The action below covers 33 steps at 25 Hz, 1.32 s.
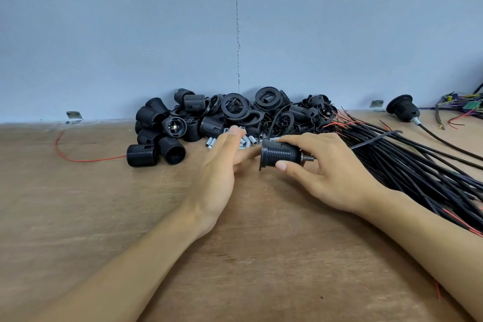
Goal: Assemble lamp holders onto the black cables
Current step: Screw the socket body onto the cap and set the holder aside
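My right hand (324,165) grips a black lamp holder (279,153) lying sideways, flange to the left, with a metal stub at its right end and a black cable (376,140) running off to the right. My left hand (219,167) is beside it with straight fingers, fingertips near the flange and over small silver metal tubes (248,140). A pile of loose black holder bodies and rings (222,115) lies behind the hands. A bundle of black cables (418,165) with red wire ends spreads at the right.
The wooden table (130,217) meets a grey-blue wall at the back. A finished holder on a cable (403,108) lies at the far right, next to a tangle of coloured wires (462,104). A loose red wire (78,157) curves at the left.
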### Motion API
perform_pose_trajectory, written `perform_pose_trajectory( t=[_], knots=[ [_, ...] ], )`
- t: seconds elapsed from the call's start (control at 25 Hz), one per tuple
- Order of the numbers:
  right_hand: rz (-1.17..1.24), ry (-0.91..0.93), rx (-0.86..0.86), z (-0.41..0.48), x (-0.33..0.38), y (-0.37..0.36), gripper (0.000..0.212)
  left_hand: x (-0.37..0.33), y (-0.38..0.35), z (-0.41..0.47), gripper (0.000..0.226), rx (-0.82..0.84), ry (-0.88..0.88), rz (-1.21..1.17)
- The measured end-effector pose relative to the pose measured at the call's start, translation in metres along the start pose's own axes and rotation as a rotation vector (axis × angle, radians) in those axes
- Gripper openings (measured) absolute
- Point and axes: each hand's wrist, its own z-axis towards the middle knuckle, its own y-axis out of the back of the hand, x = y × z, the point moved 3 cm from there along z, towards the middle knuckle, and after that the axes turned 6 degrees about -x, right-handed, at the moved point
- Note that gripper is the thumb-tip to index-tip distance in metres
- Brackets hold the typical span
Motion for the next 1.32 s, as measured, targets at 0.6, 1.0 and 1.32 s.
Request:
perform_pose_trajectory(
  t=[0.6,1.0,1.32],
  knots=[
    [-0.190,0.161,-0.108,-0.001,0.007,0.001,0.046,-0.006,-0.003,0.006,0.034,-0.097,-0.080,-0.050],
    [-0.283,0.117,-0.397,0.005,0.004,0.014,0.042,0.002,-0.014,-0.008,0.035,-0.031,-0.233,0.374],
    [-0.527,0.345,-0.514,0.022,0.008,0.020,0.031,0.009,-0.013,-0.002,0.044,-0.050,-0.194,0.338]
  ],
)
